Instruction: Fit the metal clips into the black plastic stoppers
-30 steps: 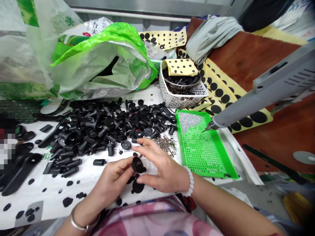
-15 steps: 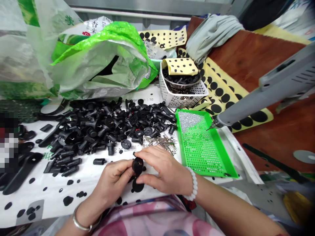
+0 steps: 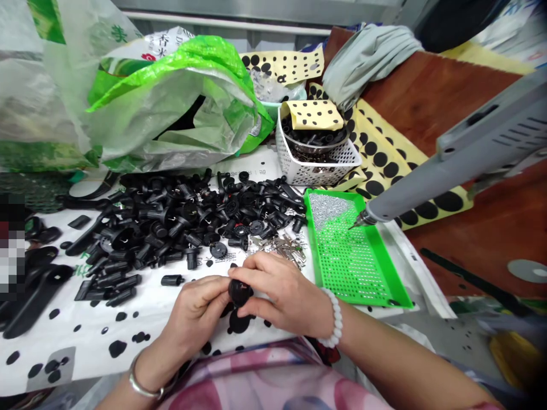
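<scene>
A small round black plastic part point(image 3: 240, 293) is held between my hands, its dark hollow side facing up. My left hand point(image 3: 197, 310) pinches it from the left with thumb and fingertips. From the right, the thumb and fingers of my right hand point(image 3: 284, 293) close on its edge. Just beyond my fingers lie thin metal strips point(image 3: 285, 249) in a loose heap. A wide pile of black plastic parts point(image 3: 171, 219) covers the table behind them. One black cylindrical piece point(image 3: 172, 280) lies alone left of my hands.
A green perforated tray point(image 3: 363, 290) with small silvery pieces stands at right, a grey electric screwdriver point(image 3: 410, 191) hanging over it. Behind are a white basket point(image 3: 316, 172), yellow sheets with black dots point(image 3: 380, 154) and a green-edged plastic bag point(image 3: 171, 114).
The round black part has tilted slightly in my fingers, and my right fingers have shifted a little left over it. The screwdriver has swung slightly left and down.
</scene>
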`<move>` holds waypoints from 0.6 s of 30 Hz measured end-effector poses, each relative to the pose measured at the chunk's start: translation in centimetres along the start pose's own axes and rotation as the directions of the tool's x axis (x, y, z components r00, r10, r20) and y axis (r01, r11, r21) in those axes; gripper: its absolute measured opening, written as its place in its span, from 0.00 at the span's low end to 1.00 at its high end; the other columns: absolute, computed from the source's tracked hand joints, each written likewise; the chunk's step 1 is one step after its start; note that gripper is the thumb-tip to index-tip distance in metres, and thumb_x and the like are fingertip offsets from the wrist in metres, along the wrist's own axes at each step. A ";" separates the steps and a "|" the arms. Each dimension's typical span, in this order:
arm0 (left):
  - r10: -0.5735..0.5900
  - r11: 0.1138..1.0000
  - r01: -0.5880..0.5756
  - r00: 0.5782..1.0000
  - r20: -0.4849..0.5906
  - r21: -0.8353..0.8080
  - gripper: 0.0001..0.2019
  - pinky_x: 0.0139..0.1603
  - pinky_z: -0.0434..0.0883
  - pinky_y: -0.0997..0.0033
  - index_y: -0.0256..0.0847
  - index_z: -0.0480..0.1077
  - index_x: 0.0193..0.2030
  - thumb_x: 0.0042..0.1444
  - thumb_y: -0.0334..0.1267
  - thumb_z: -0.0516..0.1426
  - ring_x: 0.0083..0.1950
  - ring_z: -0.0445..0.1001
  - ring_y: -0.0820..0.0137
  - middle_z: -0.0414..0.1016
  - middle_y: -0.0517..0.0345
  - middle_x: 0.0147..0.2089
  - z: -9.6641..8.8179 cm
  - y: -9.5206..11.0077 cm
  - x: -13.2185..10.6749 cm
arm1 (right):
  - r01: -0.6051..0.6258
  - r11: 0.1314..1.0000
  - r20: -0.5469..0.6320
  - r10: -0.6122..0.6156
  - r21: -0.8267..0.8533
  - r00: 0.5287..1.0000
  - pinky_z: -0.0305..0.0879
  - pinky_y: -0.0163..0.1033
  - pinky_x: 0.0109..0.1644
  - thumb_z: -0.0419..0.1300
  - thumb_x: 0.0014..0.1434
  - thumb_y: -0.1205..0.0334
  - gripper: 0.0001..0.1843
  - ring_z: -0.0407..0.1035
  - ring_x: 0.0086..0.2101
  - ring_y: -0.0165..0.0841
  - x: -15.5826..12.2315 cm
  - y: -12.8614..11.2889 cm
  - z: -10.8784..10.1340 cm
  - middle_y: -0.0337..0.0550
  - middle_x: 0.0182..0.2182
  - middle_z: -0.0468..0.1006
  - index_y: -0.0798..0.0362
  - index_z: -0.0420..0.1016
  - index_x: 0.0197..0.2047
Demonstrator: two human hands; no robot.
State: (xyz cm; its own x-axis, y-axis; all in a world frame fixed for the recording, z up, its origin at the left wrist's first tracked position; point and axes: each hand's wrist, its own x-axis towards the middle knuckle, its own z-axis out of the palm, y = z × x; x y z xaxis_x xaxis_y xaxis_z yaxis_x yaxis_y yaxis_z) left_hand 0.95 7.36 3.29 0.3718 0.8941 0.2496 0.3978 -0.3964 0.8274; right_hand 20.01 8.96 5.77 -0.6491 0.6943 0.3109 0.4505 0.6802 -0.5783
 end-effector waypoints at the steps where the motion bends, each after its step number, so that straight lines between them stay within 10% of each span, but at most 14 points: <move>1: 0.014 1.000 -0.014 1.000 -0.004 0.005 0.10 0.28 0.70 0.78 0.42 0.76 0.35 0.58 0.32 0.52 0.27 0.73 0.73 0.76 0.59 0.26 0.0 -0.1 0.0 | 0.008 1.000 -0.006 -0.007 0.027 1.000 0.63 0.38 0.41 0.58 0.58 0.51 0.21 0.65 0.36 0.34 0.1 0.0 0.1 0.46 0.37 0.71 0.56 0.69 0.50; 18: 0.045 0.996 -0.036 0.993 -0.108 0.085 0.09 0.24 0.68 0.79 0.40 0.74 0.30 0.57 0.33 0.53 0.22 0.71 0.75 0.75 0.61 0.23 0.6 -0.3 0.2 | 0.023 0.999 -0.099 -0.020 0.024 0.995 0.61 0.43 0.44 0.49 0.63 0.48 0.22 0.68 0.38 0.36 0.6 -0.4 -0.2 0.49 0.38 0.76 0.58 0.68 0.48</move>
State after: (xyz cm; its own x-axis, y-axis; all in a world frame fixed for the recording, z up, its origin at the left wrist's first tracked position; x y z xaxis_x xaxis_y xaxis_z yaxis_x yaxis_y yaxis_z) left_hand 1.35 7.51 2.76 0.2966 0.8925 0.3397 0.4537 -0.4447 0.7723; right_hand 19.57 9.20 6.34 -0.5942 0.7003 0.3956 0.4207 0.6898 -0.5893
